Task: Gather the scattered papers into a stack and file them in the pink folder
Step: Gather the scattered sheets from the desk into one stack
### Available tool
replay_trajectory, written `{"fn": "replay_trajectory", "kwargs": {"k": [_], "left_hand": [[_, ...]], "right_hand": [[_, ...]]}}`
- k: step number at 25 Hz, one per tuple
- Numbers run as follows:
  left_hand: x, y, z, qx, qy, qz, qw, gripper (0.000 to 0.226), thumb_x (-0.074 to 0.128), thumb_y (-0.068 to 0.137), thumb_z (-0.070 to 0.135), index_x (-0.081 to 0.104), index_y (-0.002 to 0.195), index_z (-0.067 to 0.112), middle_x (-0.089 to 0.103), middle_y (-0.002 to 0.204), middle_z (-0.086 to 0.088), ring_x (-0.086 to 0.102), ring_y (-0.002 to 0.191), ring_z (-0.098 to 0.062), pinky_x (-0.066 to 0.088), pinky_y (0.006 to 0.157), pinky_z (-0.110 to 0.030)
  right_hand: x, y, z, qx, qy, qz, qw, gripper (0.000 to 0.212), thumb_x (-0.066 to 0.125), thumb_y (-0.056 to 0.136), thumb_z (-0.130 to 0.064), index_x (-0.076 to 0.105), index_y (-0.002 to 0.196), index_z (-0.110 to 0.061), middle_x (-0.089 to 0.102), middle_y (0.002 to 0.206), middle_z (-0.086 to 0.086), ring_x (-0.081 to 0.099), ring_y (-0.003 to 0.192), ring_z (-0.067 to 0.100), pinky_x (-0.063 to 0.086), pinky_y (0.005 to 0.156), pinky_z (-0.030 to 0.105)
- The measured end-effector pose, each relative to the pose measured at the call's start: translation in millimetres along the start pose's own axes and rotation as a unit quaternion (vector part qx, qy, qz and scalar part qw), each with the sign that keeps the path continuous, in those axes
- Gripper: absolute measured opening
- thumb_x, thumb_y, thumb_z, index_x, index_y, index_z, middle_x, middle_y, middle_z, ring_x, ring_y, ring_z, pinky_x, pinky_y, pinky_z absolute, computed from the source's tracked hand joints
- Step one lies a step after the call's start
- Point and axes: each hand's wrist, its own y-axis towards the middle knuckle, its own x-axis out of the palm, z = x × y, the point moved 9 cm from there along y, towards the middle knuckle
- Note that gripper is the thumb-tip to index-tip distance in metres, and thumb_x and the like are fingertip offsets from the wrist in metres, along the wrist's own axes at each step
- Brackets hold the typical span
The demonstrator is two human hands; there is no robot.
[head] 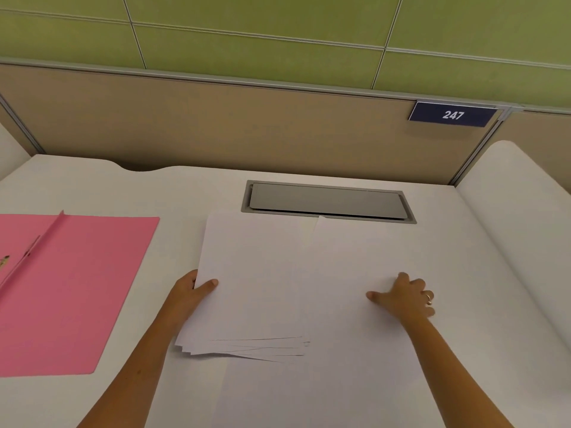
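Note:
A loose stack of white papers [256, 279] lies on the white desk, its lower edges fanned out unevenly. My left hand [193, 291] grips the stack's left edge, thumb on top and fingers underneath. Another white sheet [349, 257] lies to the right, partly overlapping the stack. My right hand [408, 296] presses on this sheet with fingers bent and thumb stretched left. The pink folder [77, 288] lies open at the left of the desk, with its fold and a metal fastener near the left frame edge.
A grey cable hatch [327, 200] is set into the desk [191, 186] just behind the papers. A tan partition [216, 125] with a blue "247" sign [452, 114] closes off the back. A white side panel [525, 211] rises at the right.

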Motion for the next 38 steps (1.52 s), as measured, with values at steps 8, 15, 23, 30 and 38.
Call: {"fn": "replay_trajectory", "kwargs": {"k": [8,15,23,30,38], "left_hand": [[-1.1,-2.4,-1.9,-0.004,0.010,0.003,1.000,0.035,0.064,0.089,0.028,0.060,0.121,0.013,0.067,0.114,-0.008,0.065,0.099,-0.027,0.053,0.086,-0.041],[0.4,-5.5,2.2,-0.002,0.004,0.003,1.000,0.032,0.064,0.089,0.025,0.060,0.119,0.012,0.068,0.112,-0.008,0.066,0.098,-0.026,0.053,0.083,-0.038],[0.9,-6.0,2.9,-0.004,0.001,0.002,1.000,0.031,0.063,0.090,0.024,0.060,0.117,0.011,0.067,0.113,-0.010,0.065,0.099,-0.028,0.052,0.087,-0.041],[0.9,-7.5,5.2,0.000,0.006,0.001,1.000,0.030,0.063,0.090,0.025,0.060,0.117,0.012,0.067,0.113,-0.010,0.065,0.098,-0.029,0.052,0.087,-0.043],[1.1,-9.5,2.2,0.003,-0.006,-0.005,1.000,0.032,0.063,0.090,0.023,0.059,0.119,0.010,0.067,0.114,-0.011,0.065,0.099,-0.030,0.052,0.088,-0.044]], "right_hand": [[1.4,13.4,13.8,0.000,0.004,-0.021,1.000,0.077,0.076,0.065,-0.058,0.051,0.120,-0.010,0.044,0.129,0.014,0.035,0.129,0.039,0.038,0.099,0.048],[4.9,0.3,-4.5,-0.052,-0.011,0.010,0.999,0.061,0.071,0.079,-0.044,0.052,0.118,-0.002,0.043,0.125,0.018,0.041,0.123,0.046,0.039,0.101,0.047],[14.5,-5.0,-19.7,-0.086,0.005,0.006,0.996,0.048,0.070,0.080,-0.042,0.049,0.102,-0.005,0.061,0.112,0.016,0.054,0.113,0.038,0.046,0.090,0.040],[10.6,-17.2,19.1,-0.005,-0.041,-0.064,0.997,0.112,0.083,0.053,-0.059,0.022,0.136,-0.017,0.027,0.138,0.015,0.027,0.132,0.043,0.035,0.102,0.054],[-17.8,20.1,38.6,0.049,0.126,0.038,0.990,0.103,0.076,0.062,-0.061,0.027,0.136,-0.007,0.032,0.140,0.021,0.029,0.133,0.041,0.032,0.105,0.053]]}}
